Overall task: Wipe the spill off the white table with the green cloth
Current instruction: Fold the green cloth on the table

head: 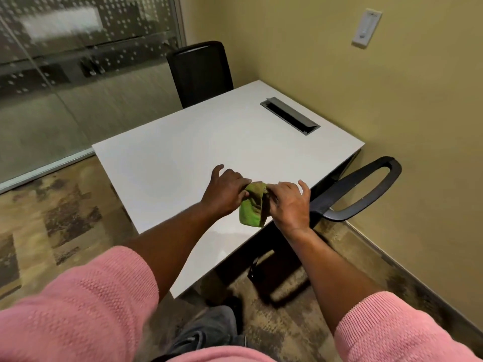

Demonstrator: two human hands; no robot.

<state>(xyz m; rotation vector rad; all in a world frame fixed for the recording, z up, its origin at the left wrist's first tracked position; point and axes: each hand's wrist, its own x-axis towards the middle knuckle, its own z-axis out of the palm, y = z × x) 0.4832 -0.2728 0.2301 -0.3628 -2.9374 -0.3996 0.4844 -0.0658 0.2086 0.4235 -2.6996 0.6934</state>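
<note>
Both hands meet over the near right part of the table [183, 158]. The left hand [226, 192] has its fingers curled onto the far left edge of the cloth [252, 207], index finger stretched out free toward the far side. The right hand [288, 202] pinches the cloth's right edge, thumb lifted clear. Between them the green cloth is bunched into a narrow fold, long axis running near to far, its near end hanging loose just above or on the tabletop; which of the two is hard to tell.

The cloth lies directly between the hands, equally close to both, so neither must reach. The coming move turns on getting it flat on the surface under one palm, probably the right, which sits lower over it.

No spill can be made out: the white top looks even, with only a faint sheen near the close edge. The fingertips gripping the cloth are hidden behind the fold. A chair arm [366, 189] juts in just right of the right hand.
</note>
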